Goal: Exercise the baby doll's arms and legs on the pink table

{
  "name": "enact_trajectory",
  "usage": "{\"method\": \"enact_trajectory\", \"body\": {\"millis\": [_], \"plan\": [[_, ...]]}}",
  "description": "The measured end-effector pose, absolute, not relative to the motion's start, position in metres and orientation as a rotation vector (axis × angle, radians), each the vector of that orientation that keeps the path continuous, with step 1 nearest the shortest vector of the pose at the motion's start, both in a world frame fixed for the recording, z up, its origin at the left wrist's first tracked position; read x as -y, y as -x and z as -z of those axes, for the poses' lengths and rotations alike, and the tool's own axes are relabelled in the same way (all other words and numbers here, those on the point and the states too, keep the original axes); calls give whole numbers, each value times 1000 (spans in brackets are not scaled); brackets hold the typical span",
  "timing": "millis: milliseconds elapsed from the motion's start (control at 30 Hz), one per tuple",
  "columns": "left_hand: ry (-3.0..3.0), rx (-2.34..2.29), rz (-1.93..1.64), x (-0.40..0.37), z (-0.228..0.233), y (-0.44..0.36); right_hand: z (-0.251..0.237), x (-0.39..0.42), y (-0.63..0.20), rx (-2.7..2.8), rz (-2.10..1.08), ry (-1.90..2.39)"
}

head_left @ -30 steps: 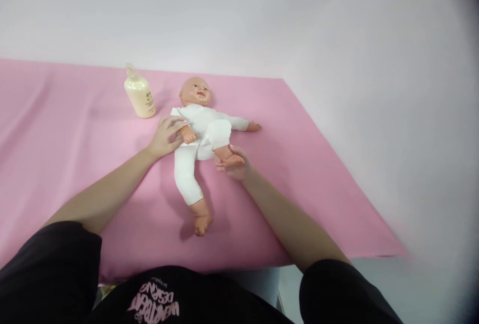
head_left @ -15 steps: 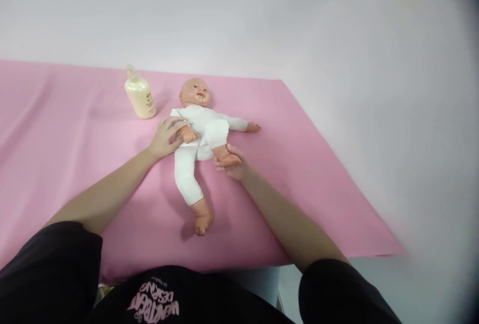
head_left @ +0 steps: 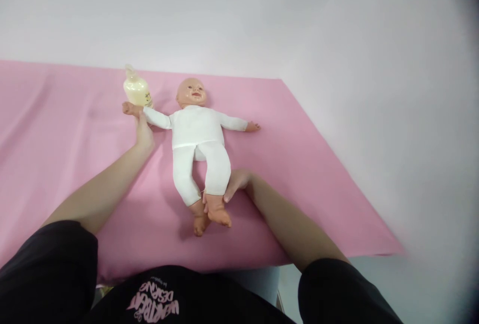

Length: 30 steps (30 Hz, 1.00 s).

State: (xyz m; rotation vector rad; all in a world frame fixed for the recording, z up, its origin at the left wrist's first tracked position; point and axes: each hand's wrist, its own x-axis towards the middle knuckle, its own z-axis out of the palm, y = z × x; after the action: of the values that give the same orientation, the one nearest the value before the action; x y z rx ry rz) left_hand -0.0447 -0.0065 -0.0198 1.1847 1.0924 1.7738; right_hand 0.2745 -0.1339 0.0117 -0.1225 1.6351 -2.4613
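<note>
A bottle [head_left: 136, 91] with something pale inside stands just left of the doll's head. The doll [head_left: 197, 137] lies face up in the middle of a pink cloth [head_left: 307, 174], by a white wall [head_left: 337, 24]. The left hand [head_left: 143, 131] holds the doll's wrist. The right hand [head_left: 232, 184] grips its ankle, fingers partly hidden behind the leg.

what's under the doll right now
The doll lies face-up on the pink cloth. The right hand reaches under its lower leg, fingers partly hidden. The left hand holds its outstretched arm. Whatever the cloth covers is hidden.
</note>
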Motion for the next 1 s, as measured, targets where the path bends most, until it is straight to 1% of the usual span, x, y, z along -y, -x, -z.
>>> {"method": "enact_trajectory", "body": {"millis": [100,267,400,467,567,667,733,833,900,1000], "plan": [[-916,-1113,-1863,11,12,36,-15,135,-276,-1693,2456,1],[-998,-1097,-1850,23,2,27,-16,133,-278,-1716,2440,-54],[-1141,-1090,-1815,27,2,26,-8,131,-277,-1702,2441,103],[-1287,-1079,-1808,27,5,25,1,132,-279,-1661,2539,206],[-1560,-1066,-1786,28,8,24,15,137,-283,-1546,2855,255],[-1901,-1061,-1657,34,6,20,21,139,-285,-1554,3081,356],[-2143,-1038,-1501,39,2,17,17,136,-284,-1563,3258,220],[-2363,-1014,-1262,45,-5,14,7,130,-282,-1427,3482,-321],[-2418,-1020,-1183,47,-9,13,3,126,-281,-1325,3535,-610],[-2457,-1018,-1140,47,-11,11,4,122,-281,-1304,3528,-796]]}}
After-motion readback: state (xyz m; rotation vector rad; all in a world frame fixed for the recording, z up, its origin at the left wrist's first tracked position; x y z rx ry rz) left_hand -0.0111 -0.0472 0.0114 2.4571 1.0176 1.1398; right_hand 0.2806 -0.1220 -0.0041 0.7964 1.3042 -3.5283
